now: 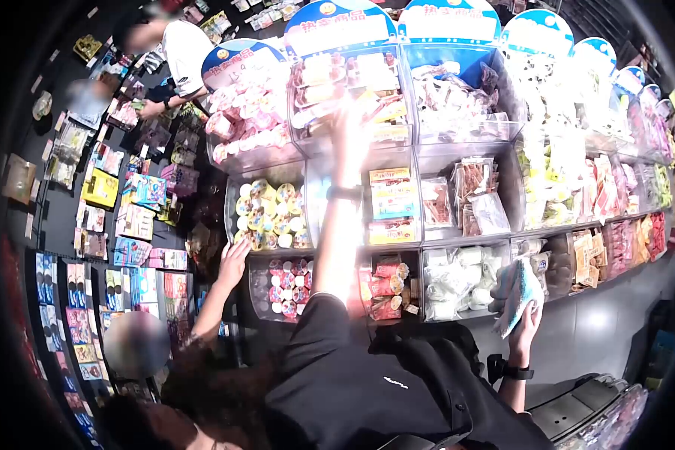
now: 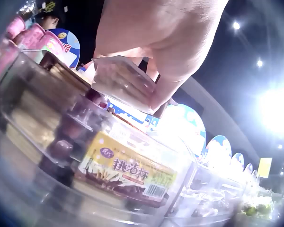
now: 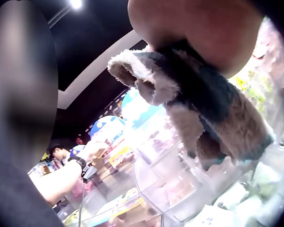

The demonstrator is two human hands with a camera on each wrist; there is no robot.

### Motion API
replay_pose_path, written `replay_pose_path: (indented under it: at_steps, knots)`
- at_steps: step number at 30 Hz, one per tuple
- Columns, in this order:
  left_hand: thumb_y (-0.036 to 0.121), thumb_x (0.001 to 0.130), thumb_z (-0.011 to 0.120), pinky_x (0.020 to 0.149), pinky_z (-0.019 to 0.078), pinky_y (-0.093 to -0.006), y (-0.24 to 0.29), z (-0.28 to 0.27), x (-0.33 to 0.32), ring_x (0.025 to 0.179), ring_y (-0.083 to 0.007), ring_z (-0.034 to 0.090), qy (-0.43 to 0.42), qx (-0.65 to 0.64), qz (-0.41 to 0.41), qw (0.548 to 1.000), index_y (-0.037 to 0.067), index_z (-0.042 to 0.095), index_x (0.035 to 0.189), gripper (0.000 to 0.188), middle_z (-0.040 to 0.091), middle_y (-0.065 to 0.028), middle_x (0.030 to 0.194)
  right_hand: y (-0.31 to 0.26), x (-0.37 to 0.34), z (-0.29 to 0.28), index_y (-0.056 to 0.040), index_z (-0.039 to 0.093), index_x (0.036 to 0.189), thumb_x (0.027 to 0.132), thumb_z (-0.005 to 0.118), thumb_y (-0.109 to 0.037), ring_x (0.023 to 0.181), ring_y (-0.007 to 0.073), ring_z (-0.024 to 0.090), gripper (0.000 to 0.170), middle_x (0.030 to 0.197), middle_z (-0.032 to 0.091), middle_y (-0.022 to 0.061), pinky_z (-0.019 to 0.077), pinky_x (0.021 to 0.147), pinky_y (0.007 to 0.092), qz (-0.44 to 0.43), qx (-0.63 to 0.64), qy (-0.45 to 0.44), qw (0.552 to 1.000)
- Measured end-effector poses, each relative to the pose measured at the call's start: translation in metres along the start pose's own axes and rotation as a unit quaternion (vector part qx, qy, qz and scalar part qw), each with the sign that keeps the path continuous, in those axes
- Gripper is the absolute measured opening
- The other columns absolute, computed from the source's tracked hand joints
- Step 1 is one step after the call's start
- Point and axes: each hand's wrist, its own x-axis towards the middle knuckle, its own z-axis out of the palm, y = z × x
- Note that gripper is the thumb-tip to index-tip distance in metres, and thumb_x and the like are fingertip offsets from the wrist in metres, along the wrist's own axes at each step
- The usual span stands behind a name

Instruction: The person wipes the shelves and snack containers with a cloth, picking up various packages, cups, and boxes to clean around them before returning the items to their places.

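My left hand (image 1: 349,127) reaches over the bin of packaged snacks in the top row, washed out by bright light. In the left wrist view, its thumb and fingers pinch a clear plastic snack pack (image 2: 120,80) above the bin. Below that, a yellow-and-brown snack pack (image 2: 128,170) with Chinese lettering shows through the bin's clear wall. My right hand (image 1: 530,319) holds a fluffy blue-and-cream plush item (image 3: 203,104), which hangs by the lower bins; its exact kind cannot be told.
Clear bins hold pink-wrapped sweets (image 1: 247,112), small cups (image 1: 270,214) and white packets (image 1: 461,277). Someone else's hand (image 1: 234,259) rests by the cup bin's edge. A person in white (image 1: 184,56) stands at the far left, beside shelves of packaged goods (image 1: 131,214).
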Motion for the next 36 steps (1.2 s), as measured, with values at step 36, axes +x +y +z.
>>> replay_pose_path:
  at_steps: [36]
  knots:
    - [0.006, 0.078, 0.061, 0.082, 0.0451, -0.0389, -0.018, 0.037, 0.032, 0.091, -0.0306, 0.059, -0.042, 0.065, 0.202, 0.976, 0.001, 0.06, 0.103, 0.025, 0.062, -0.0149, 0.101, -0.056, -0.039, 0.038, 0.0037, 0.037, 0.126, 0.096, 0.037, -0.033, 0.076, 0.028, 0.064, 0.048, 0.108, 0.057, 0.0235, 0.0523, 0.062, 0.0347, 0.003, 0.075, -0.054, 0.996]
